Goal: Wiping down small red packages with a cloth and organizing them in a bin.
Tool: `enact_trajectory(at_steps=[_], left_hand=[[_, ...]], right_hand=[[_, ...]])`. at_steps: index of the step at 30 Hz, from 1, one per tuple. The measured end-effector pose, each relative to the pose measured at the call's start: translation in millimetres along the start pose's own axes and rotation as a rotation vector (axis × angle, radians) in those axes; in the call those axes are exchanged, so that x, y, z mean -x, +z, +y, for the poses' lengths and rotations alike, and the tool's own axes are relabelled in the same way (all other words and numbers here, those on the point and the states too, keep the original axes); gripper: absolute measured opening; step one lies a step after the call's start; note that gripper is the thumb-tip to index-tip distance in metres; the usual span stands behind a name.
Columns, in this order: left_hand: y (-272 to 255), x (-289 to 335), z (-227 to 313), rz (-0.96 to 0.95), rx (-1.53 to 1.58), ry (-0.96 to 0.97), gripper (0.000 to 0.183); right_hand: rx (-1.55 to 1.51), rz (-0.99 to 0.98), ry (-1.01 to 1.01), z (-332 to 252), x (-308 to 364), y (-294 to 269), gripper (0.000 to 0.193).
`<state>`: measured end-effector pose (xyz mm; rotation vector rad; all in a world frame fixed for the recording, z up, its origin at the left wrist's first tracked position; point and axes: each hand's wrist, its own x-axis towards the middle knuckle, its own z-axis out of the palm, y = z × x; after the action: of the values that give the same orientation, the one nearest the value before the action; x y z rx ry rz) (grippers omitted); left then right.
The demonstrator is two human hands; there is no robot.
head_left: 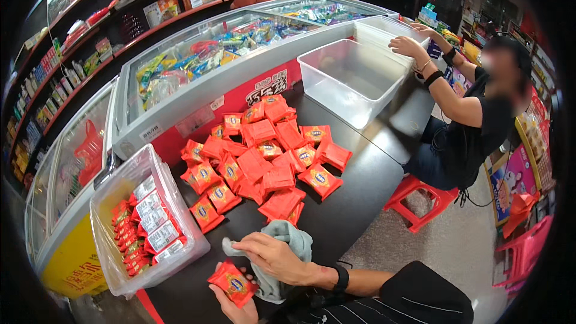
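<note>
A small red packet (233,284) with a gold and dark emblem lies in my left hand (231,311), the fingers wrapped under it, at the near edge of the black table (336,228). Just above it my right hand (277,259) pinches a grey-green cloth (292,235), whose corner sticks out past my fingertips while the rest bunches behind and below the hand. Beyond both hands spreads a loose heap of red packets (255,165). At the left, a clear plastic bin (195,237) lined with film holds more red packets in rows, some with white labelled sides up.
A translucent empty-looking tub (354,99) stands at the table's far end. Glass-topped chest freezers (180,121) run along the far and left sides. A person in black (480,108) sits at the right on a red stool (423,198), arms over another tub. Another person is farther back.
</note>
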<state>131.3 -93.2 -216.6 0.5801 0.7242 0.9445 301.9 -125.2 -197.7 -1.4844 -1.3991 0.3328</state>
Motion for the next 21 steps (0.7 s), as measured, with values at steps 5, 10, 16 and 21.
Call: enact_trajectory(at_steps=[5, 10, 16, 21], left_hand=[[23, 8, 4, -0.069, -0.229, 0.091, 0.068], [0, 13, -13, -0.195, -0.547, 0.205, 0.064], [-6, 21, -19, -0.137, -0.689, 0.198, 0.061], [0, 32, -18, 0.008, -0.466, 0.147, 0.041]], right_hand=[[-0.058, -0.062, -0.431, -32, 8, 11, 0.042], [0.187, -0.024, -0.454, -30, 10, 26, 0.039], [0.170, 0.091, -0.245, -41, 9, 20, 0.037], [0.001, 0.191, -0.114, -28, 2, 17, 0.032]])
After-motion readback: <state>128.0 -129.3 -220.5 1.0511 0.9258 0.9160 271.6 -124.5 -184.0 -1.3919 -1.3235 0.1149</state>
